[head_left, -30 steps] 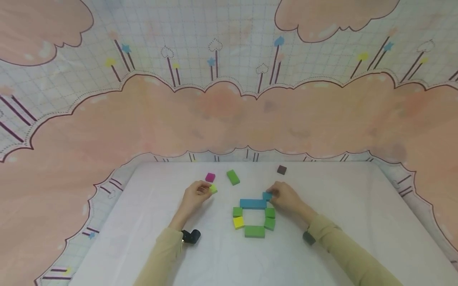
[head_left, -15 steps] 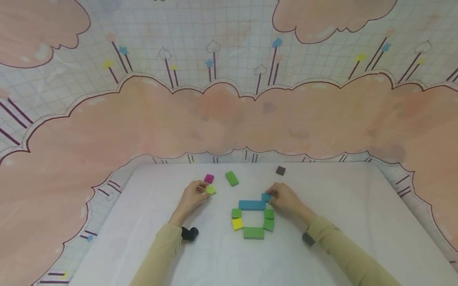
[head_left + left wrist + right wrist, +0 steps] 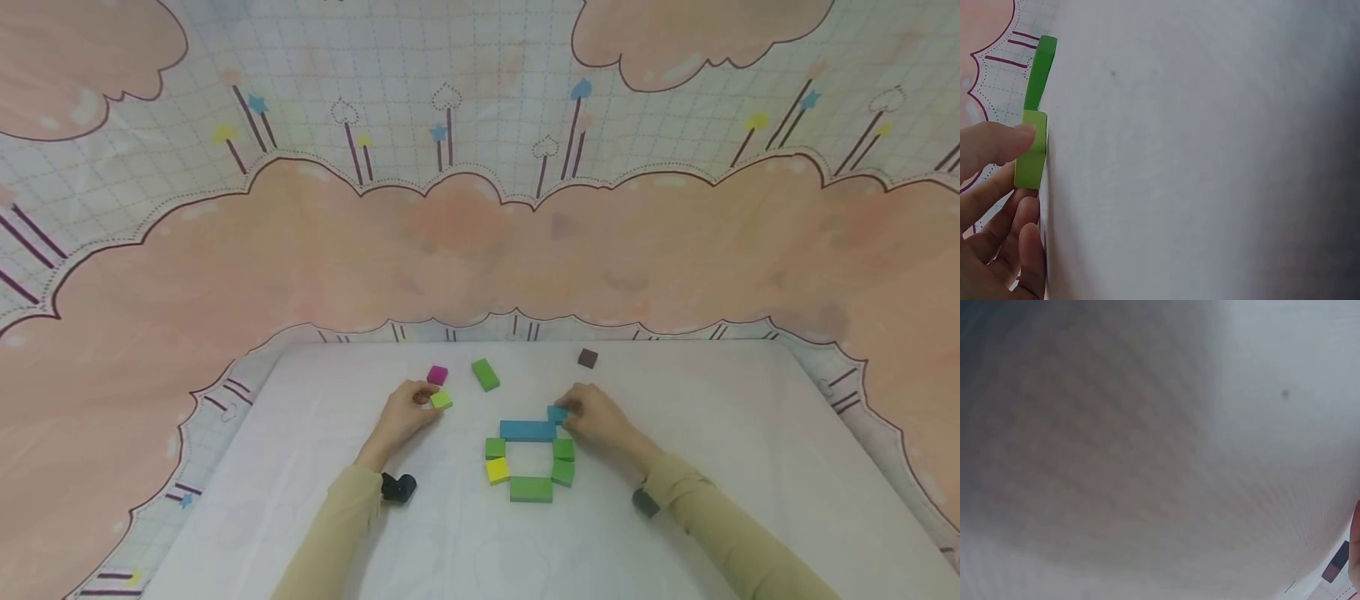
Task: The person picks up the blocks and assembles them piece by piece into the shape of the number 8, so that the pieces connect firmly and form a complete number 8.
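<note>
My left hand (image 3: pixel 402 419) pinches a small lime-green block (image 3: pixel 442 400); in the left wrist view the thumb lies on the block's face (image 3: pixel 1032 150) with fingers beneath. To the right, my right hand (image 3: pixel 600 421) pinches a small blue block (image 3: pixel 557 413) at the far right corner of a long blue block (image 3: pixel 528 431). Nearer me, small green blocks (image 3: pixel 563 449), a yellow block (image 3: pixel 497 471) and a longer green block (image 3: pixel 531 489) form a ring with the long blue one. Only a sliver of the right hand shows in the right wrist view.
Beyond my left hand lies a magenta block (image 3: pixel 437 375), with a green rectangular block (image 3: pixel 485 375) to its right. A dark brown block (image 3: pixel 588 358) sits near the far edge of the white table (image 3: pixel 712 392). A patterned cloth (image 3: pixel 480 242) hangs behind.
The head view has shifted slightly. More of the lime-green block now shows at my left fingertips. My right hand stays at the small blue block, and the ring looks unchanged.
</note>
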The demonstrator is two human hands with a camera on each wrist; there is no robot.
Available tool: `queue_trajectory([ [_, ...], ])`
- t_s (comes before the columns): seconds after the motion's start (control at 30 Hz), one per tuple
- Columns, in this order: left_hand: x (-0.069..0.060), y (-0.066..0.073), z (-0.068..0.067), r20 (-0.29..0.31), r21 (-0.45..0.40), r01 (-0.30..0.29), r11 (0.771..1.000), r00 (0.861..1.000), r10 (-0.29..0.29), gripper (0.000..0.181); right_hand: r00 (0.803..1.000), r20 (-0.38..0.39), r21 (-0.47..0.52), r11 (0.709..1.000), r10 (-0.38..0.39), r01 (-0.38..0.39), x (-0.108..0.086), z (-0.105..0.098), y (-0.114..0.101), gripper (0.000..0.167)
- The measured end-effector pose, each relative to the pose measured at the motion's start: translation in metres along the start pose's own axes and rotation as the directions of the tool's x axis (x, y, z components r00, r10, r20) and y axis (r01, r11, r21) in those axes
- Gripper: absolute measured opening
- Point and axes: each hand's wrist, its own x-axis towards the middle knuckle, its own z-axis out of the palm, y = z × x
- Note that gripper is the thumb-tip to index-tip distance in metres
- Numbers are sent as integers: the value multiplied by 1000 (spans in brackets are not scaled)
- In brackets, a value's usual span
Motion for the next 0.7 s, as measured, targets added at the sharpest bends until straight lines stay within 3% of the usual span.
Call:
queue_trajectory([
  [0.7, 1, -1, 1, -10, -5, -5, 1000, 1000, 5, 36, 1000, -8, -3, 1000, 9, -9, 2, 2, 2, 30],
])
